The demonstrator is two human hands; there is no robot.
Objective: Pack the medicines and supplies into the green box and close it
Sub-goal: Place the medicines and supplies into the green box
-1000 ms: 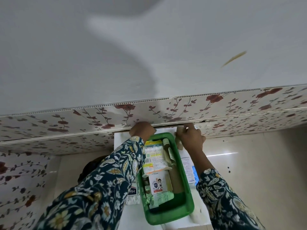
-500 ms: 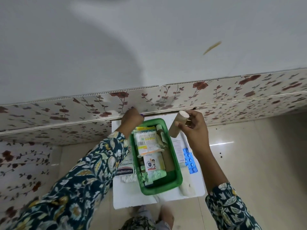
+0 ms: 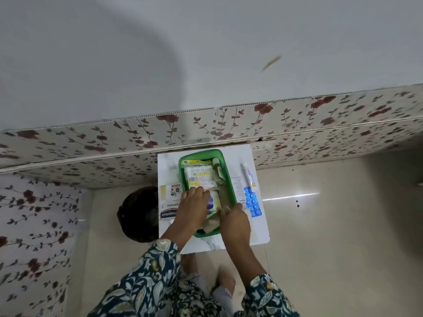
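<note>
Green box (image 3: 229, 179) sits open on small white table (image 3: 258, 229), near the floral wall panel. Inside: cotton-bud pack (image 3: 199, 173), small bottle (image 3: 217, 169) along right wall. Left hand (image 3: 194, 208) lies flat w/ fingers spread over packets in box. Right hand (image 3: 233, 221) at near-right rim; a beige roll (image 3: 211, 225) lies beside it, grip can't be told. Outside: Hansaplast carton (image 3: 169, 205) to left; tube (image 3: 248, 175) & blue blister strip (image 3: 251, 202) to right.
</note>
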